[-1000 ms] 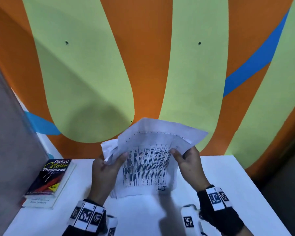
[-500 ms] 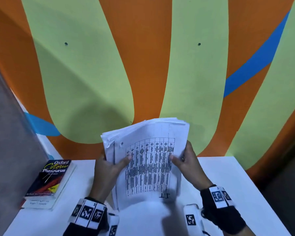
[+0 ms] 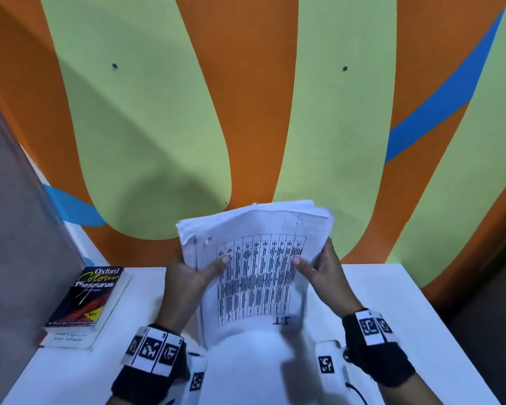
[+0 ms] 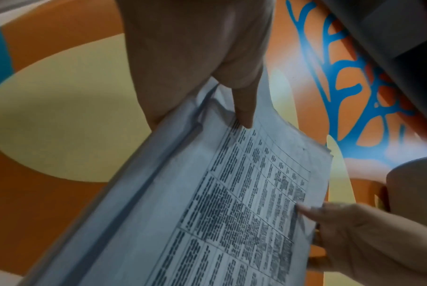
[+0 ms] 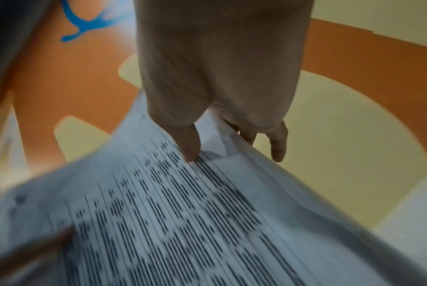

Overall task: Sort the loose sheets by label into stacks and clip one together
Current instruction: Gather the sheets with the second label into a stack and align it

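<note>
A thick stack of white printed sheets (image 3: 257, 270) stands upright over the white table (image 3: 406, 302), its lower edge blurred. The front sheet carries a table of black text and a handwritten "IT" label (image 3: 281, 320) near its bottom. My left hand (image 3: 187, 276) grips the stack's left edge, thumb on the front sheet (image 4: 244, 174). My right hand (image 3: 319, 267) grips the right edge, thumb on the front and fingers behind (image 5: 207, 203). No clip is in view.
An Oxford Colour Thesaurus (image 3: 91, 296) lies on another book at the table's left edge. A grey panel (image 3: 18, 258) rises at the left. An orange, green and blue wall (image 3: 246, 112) stands right behind the table.
The fanned, bent sheets have been squared into an upright stack. Both hands stay on its sides, and the stack has dropped slightly toward the table.
</note>
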A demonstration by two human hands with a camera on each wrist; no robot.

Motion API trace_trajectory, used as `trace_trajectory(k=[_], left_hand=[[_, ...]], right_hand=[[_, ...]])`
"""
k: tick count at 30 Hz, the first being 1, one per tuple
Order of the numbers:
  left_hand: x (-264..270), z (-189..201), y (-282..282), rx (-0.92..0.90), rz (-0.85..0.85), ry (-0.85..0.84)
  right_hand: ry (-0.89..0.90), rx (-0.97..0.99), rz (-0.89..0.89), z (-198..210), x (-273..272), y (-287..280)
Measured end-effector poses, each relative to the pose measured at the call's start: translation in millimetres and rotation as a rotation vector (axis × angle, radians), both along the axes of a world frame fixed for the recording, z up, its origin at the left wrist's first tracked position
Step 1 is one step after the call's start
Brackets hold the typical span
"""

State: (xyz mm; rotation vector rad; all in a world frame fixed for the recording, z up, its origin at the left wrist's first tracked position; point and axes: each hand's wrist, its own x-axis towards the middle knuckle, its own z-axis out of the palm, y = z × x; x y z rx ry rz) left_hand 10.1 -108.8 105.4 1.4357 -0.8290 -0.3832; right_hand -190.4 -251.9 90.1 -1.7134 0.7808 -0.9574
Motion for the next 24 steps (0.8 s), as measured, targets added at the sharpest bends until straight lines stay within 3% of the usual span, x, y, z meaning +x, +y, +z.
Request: trace_trajectory(k=[6,9,13,19,22,24], left_hand=[[-0.9,-0.1,-9.9,-0.066,0.088,0.073],[0.5,4.7,-4.6,-0.060,0.024,0.050],[-1.6,-10.4,-2.4,0.022,-0.038,0.080],[-3.8,-4.4,-4.1,-0.052,0.035,0.060],[-3.4,-1.4,-1.1,-0.049,0.023,0.034],[-9.6,-0.9,-1.8,-0.018,-0.008,0.049]], right_hand=[[-0.039,-0.070,0.012,6.9,17.7,8.2],[-0.117,0.002,0.038,8.4,14.2,2.9],[-0.058,0.125,0.013,-13.3,6.6,-2.2],[-0.028,0.025,0.004,-1.8,12.4,0.9],[-0.097,0.066,0.022,-1.0,6.4,-2.3],[-0.040,0.107,-0.006,-14.0,3.0,-4.8]])
